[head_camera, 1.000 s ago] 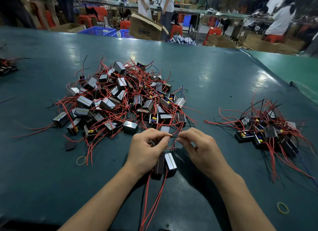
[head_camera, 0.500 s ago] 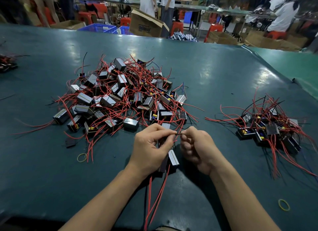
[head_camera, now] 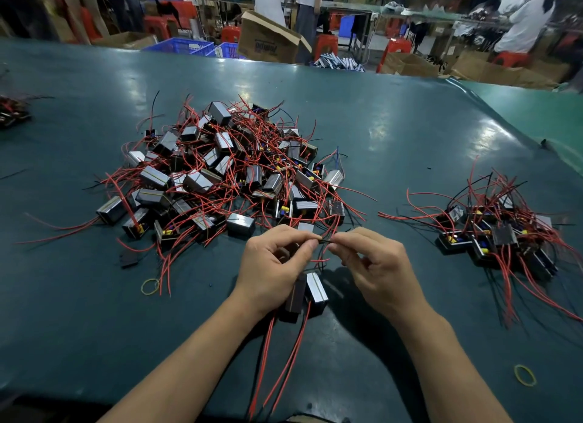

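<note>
1. Our left hand (head_camera: 271, 271) curls its fingers, thumb and forefinger pinching one end of a thin black wire (head_camera: 325, 241).
2. Our right hand (head_camera: 375, 268) pinches the wire's other end, its remaining fingers loosely bent.
3. Two boxed modules (head_camera: 315, 291) sit side by side under our left palm, close over the green table (head_camera: 410, 123); their red leads (head_camera: 285, 359) trail toward us.
4. The big pile (head_camera: 227, 170) of modules lies just behind our hands, a smaller pile (head_camera: 498, 233) well apart to the right.
</note>
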A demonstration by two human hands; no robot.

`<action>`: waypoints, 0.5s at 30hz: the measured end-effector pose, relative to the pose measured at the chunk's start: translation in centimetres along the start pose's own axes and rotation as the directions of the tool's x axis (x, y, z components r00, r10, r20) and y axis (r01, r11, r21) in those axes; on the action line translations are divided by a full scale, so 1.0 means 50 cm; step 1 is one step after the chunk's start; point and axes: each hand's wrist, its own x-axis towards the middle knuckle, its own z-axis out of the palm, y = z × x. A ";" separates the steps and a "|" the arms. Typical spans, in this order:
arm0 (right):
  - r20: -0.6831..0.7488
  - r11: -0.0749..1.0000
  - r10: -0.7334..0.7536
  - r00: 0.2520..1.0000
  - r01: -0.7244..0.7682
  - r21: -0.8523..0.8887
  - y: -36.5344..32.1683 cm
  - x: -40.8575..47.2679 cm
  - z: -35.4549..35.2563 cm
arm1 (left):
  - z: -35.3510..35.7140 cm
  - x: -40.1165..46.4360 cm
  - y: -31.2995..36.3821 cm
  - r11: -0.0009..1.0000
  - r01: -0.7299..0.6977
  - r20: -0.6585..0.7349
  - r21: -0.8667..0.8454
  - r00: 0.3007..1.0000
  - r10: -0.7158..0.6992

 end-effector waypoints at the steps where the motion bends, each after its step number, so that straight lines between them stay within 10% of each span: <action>1: 0.004 1.000 0.013 1.000 -0.013 0.020 -0.004 -0.001 0.002 | -0.001 0.000 0.000 1.000 -0.005 0.007 -0.007 1.000 0.005; 5: 0.070 0.902 0.311 0.948 -0.317 0.293 -0.027 -0.002 0.009 | 0.000 -0.001 0.004 0.999 -0.041 0.029 -0.004 0.999 0.041; 9: 0.588 0.023 0.629 0.510 -0.767 0.641 -0.041 0.023 -0.007 | 0.009 -0.007 0.012 0.971 -0.224 0.004 0.082 0.975 0.224; 11: 0.699 -0.208 0.550 0.457 -0.735 0.645 -0.044 0.024 -0.003 | 0.012 -0.008 0.012 0.948 -0.288 -0.008 0.135 0.956 0.292; 15: 0.429 0.123 0.695 0.578 -0.682 0.721 -0.041 0.021 0.006 | 0.004 0.001 0.005 0.988 -0.135 -0.131 0.077 0.981 0.145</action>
